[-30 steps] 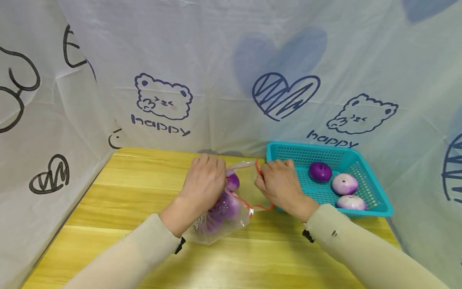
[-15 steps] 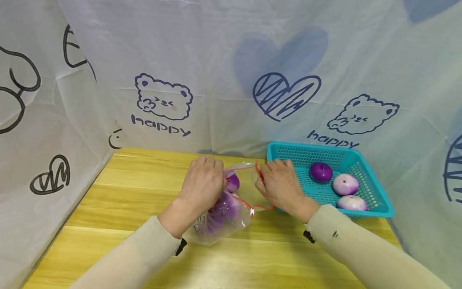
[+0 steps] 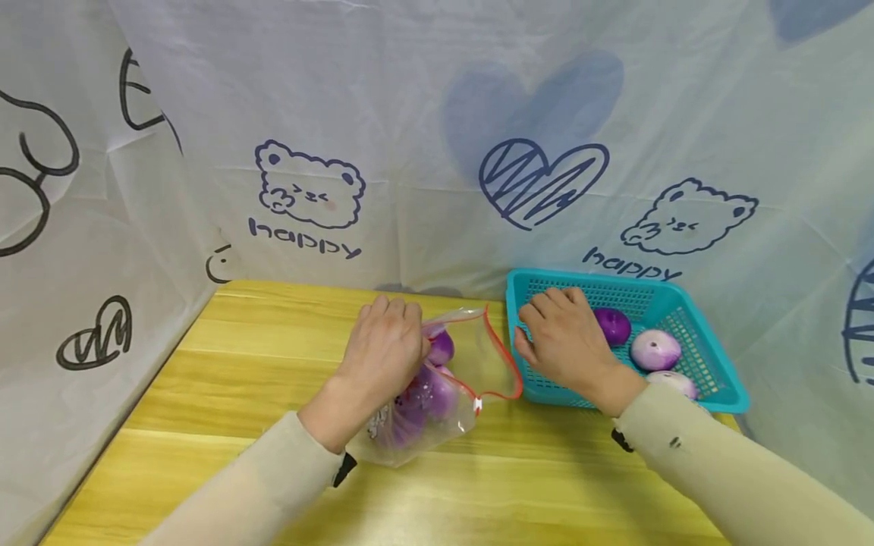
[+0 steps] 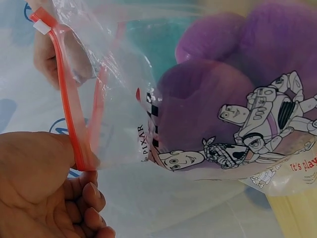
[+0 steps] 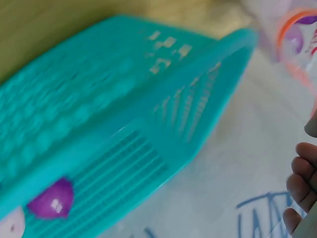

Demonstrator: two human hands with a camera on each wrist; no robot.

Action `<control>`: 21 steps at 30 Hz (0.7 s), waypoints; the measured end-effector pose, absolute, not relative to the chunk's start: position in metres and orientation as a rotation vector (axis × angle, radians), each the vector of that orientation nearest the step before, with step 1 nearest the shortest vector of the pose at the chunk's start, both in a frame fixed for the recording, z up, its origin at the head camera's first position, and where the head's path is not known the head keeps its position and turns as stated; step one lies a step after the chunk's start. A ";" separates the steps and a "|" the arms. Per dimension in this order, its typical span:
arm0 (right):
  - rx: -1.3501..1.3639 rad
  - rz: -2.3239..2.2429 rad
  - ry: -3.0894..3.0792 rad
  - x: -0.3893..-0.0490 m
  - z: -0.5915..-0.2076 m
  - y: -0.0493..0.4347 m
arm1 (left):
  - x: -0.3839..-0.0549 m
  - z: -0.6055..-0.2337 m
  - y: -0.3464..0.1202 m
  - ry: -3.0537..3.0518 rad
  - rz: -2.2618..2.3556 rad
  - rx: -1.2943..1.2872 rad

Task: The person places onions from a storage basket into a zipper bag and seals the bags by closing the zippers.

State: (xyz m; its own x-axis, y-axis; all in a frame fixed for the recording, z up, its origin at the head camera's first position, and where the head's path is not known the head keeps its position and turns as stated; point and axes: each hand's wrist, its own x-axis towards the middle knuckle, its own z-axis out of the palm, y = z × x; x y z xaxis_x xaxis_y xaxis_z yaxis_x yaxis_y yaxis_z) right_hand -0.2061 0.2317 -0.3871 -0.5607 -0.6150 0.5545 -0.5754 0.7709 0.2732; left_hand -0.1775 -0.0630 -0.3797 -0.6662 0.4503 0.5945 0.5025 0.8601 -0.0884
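My left hand (image 3: 382, 341) pinches the edge of a clear zip bag (image 3: 444, 436) with a red zip strip. In the left wrist view the thumb and fingers hold one end of that strip (image 4: 72, 114), and cartoon figures are printed on the plastic. Several purple onions (image 4: 203, 99) fill the bag, whose mouth gapes to the right. My right hand (image 3: 563, 341) hangs over the left part of a teal basket (image 3: 727, 379), fingers loosely curled around nothing. Inside the basket lie a purple onion (image 3: 613, 326) and two white-and-purple onions (image 3: 655, 350), one partly behind the right sleeve.
The yellow wood-grain table (image 3: 259, 326) carries the bag and the basket. Behind it and along the sides hangs a white cloth (image 3: 410, 205) with bears and hearts drawn on it. A white slider (image 3: 478, 404) sits on the zip strip at the bag's front corner.
My right hand has let go of the bag's right edge and moved right, over the basket. The red-edged mouth now stands free on that side. My left hand keeps its grip.
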 end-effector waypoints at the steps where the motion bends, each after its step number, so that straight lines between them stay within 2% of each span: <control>1: 0.891 -0.104 -2.301 -0.209 -0.387 0.238 | -0.177 -0.380 -0.063 -2.402 -0.116 -0.688; 14: 0.818 -0.486 -2.466 -0.246 -0.386 0.330 | -0.176 -0.381 -0.063 -2.402 -0.157 -0.676; 21: 0.849 -0.554 -2.576 -0.264 -0.398 0.370 | -0.175 -0.382 -0.063 -2.390 -0.167 -0.678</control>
State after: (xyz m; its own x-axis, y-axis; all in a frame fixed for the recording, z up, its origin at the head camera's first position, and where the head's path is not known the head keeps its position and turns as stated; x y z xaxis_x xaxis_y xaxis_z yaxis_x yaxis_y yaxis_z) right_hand -0.2644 0.3701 -0.3976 -0.7493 -0.6243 0.2211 -0.4781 0.7409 0.4717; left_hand -0.1746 -0.0627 -0.3820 -0.6618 0.4289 0.6148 0.5100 0.8587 -0.0500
